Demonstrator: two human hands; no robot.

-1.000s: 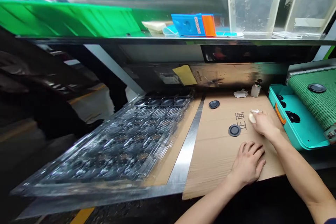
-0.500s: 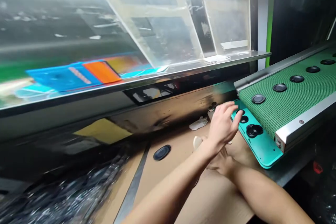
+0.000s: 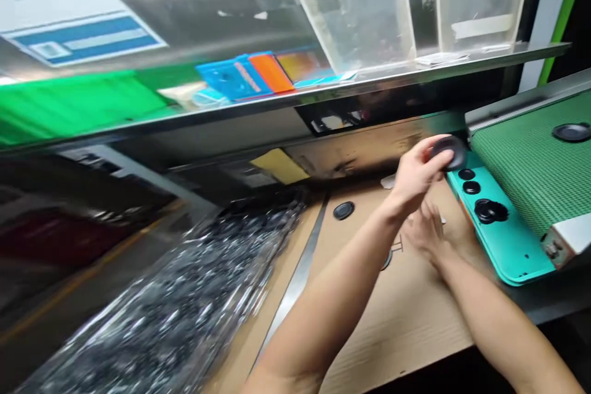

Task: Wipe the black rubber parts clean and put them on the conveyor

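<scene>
Your left hand pinched a black disc near its rim.
That grip left much of its face uncovered, at three o'clock. The teal bin sat at five o'clock from it, beneath the belt's end, presumably catching drops. Whether your right hand, at seven o'clock, gripped anything couldn't be told.

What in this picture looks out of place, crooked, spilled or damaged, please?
In the teal tray, a few black discs overlap in an untidy heap, while two others lie flat beyond it. The yellow sheet sits askew to the shelf edge above. No spill stands out; blur hides any fine damage.
</scene>
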